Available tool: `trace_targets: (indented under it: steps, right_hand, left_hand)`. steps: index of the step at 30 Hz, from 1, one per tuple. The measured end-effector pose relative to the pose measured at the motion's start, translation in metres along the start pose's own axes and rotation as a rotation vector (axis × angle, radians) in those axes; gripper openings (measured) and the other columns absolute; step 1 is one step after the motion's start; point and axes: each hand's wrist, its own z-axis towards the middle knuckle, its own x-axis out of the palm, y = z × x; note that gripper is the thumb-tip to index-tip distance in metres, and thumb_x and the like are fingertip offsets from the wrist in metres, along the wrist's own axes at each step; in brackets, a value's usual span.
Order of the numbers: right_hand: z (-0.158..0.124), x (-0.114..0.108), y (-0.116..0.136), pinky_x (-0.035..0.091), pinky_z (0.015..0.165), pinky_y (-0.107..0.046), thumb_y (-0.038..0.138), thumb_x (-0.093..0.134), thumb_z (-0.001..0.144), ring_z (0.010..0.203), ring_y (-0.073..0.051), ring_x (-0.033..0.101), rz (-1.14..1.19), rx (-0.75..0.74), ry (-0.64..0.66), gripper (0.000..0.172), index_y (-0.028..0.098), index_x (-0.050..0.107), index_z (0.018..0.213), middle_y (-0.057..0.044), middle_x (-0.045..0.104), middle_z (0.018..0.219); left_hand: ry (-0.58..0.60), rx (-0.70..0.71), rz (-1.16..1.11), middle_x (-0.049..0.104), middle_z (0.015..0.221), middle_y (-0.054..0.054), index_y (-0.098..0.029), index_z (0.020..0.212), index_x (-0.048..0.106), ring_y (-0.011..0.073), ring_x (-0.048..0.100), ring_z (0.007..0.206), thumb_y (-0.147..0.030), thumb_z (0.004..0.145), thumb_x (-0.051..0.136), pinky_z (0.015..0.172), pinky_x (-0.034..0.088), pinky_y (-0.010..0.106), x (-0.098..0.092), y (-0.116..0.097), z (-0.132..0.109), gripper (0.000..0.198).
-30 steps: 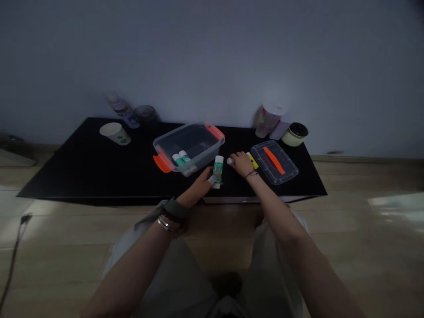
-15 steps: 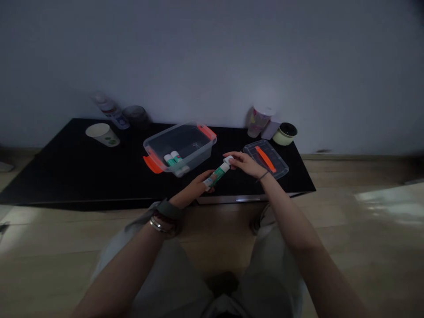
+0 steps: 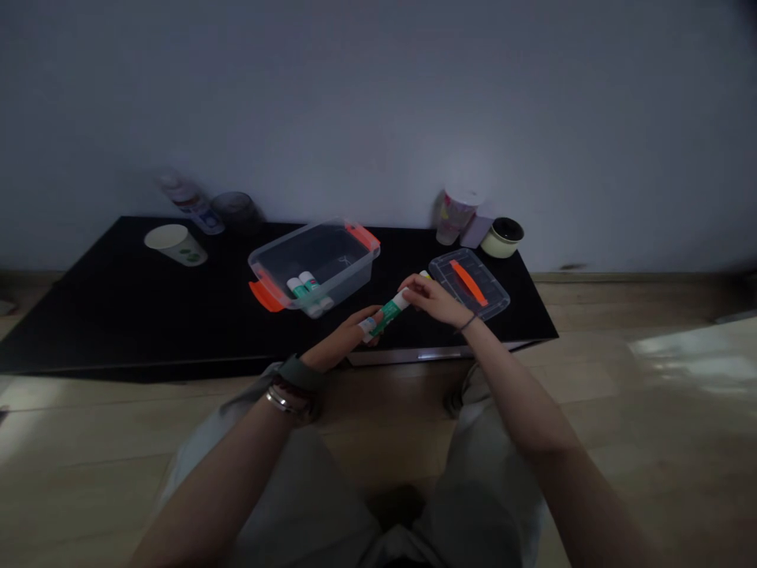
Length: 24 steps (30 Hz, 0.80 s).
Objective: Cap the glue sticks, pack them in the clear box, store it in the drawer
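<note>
My left hand (image 3: pixel 365 322) is wrapped round the lower part of a green-and-white glue stick (image 3: pixel 390 310), which tilts up to the right over the table's front. At its white upper end, my right hand (image 3: pixel 429 298) has thumb and fingers closed on the cap, partly hidden by the fingers. Left of my hands, two more glue sticks (image 3: pixel 303 285) lie in a clear plastic box (image 3: pixel 355 278) with orange latches. Just beyond my right fingers shows a small yellow thing (image 3: pixel 425 275), too little of it visible to name.
The clear lid (image 3: pixel 497 298) with an orange handle lies right of my hands. Behind it stand a plastic cup (image 3: pixel 454 217) and a cream pot (image 3: pixel 500 241). At left are a paper cup (image 3: pixel 180 246), a bottle (image 3: pixel 198 211) and a dark round container (image 3: pixel 236 211). A wall backs the black table (image 3: pixel 118 323).
The white cap, tilted against the tube's end before, now appears in line with it. My right fingers have closed in around that end. The whole view has shifted slightly.
</note>
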Motion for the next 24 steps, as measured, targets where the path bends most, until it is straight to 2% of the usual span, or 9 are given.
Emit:
trace_targets:
  steps: [5,11,16,21,24]
  right_hand:
    - [-0.011,0.019,0.005,0.034,0.059,-0.024,0.049,0.053,0.094,0.064,-0.012,0.042,-0.14,-0.06,-0.035,0.028,0.021,0.051,0.091,0.005,0.043,0.07]
    - [-0.021,0.032,0.011,0.027,0.056,-0.025,0.047,0.047,0.096,0.054,-0.012,0.038,-0.272,-0.082,-0.113,0.03,0.023,0.043,0.078,0.007,0.037,0.06]
    - [-0.019,0.042,0.01,0.027,0.057,-0.026,0.044,0.044,0.096,0.053,-0.012,0.039,-0.27,-0.105,-0.194,0.028,0.023,0.04,0.077,0.006,0.038,0.06]
    - [-0.018,0.046,0.01,0.026,0.057,-0.026,0.043,0.043,0.097,0.053,-0.012,0.037,-0.231,-0.121,-0.229,0.029,0.024,0.04,0.076,0.006,0.035,0.059]
    - [-0.016,0.046,0.012,0.025,0.057,-0.027,0.04,0.044,0.096,0.053,-0.012,0.035,-0.226,-0.096,-0.249,0.028,0.023,0.038,0.074,0.006,0.034,0.059]
  left_hand:
    - [0.008,0.004,0.163,0.051,0.067,-0.002,-0.016,0.103,0.062,0.0092,0.044,0.054,-0.06,0.087,0.057,0.051,0.035,0.023,-0.004,0.004,-0.003,0.047]
    - [0.051,0.097,0.397,0.054,0.07,-0.001,-0.015,0.098,0.062,0.0111,0.047,0.058,-0.062,0.089,0.05,0.053,0.039,0.023,-0.005,0.01,-0.006,0.05]
    - [-0.05,0.229,0.573,0.067,0.09,0.005,-0.016,0.112,0.062,0.0165,0.058,0.074,-0.053,0.092,0.048,0.067,0.048,0.028,0.0,0.004,-0.009,0.045]
    - [-0.058,0.307,0.788,0.069,0.09,0.007,-0.015,0.105,0.063,0.0191,0.063,0.076,-0.048,0.096,0.043,0.069,0.047,0.03,0.002,0.0,-0.008,0.04]
    - [-0.115,0.343,0.949,0.071,0.095,0.009,-0.016,0.109,0.061,0.0219,0.066,0.082,-0.046,0.098,0.042,0.073,0.048,0.032,0.002,0.002,-0.007,0.038]
